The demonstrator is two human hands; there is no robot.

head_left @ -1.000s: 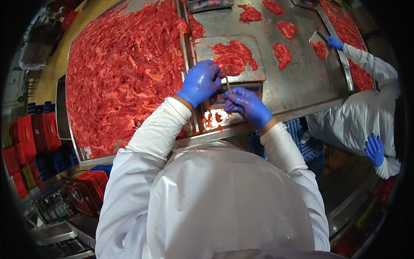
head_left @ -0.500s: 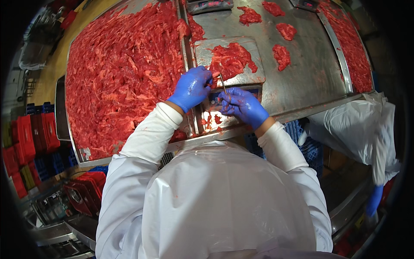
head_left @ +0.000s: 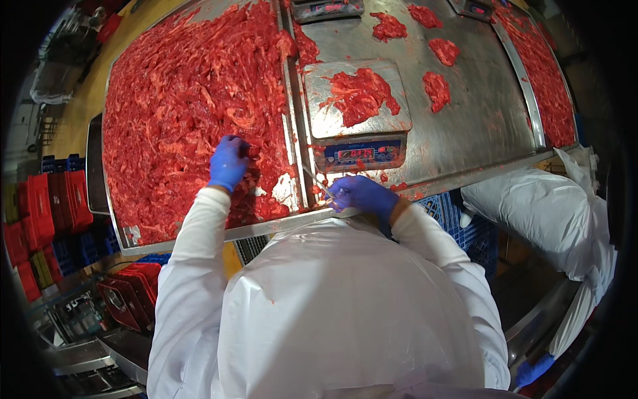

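The view comes from the wearer's head, through the left of two side-by-side fisheye cameras, and looks steeply down over the apron [head_left: 345, 299], which fills the lower middle at very close range. It faces ahead over the bench [head_left: 478, 100], with the left hand [head_left: 229, 161] and right hand [head_left: 363, 195] near mid-picture, the meat [head_left: 193, 86] to the upper left and the scale [head_left: 389, 126] above centre. Wide coverage takes in crates [head_left: 41, 209] at far left and a co-worker [head_left: 535, 213] at right, though the dark, bent rim probably hides some detail
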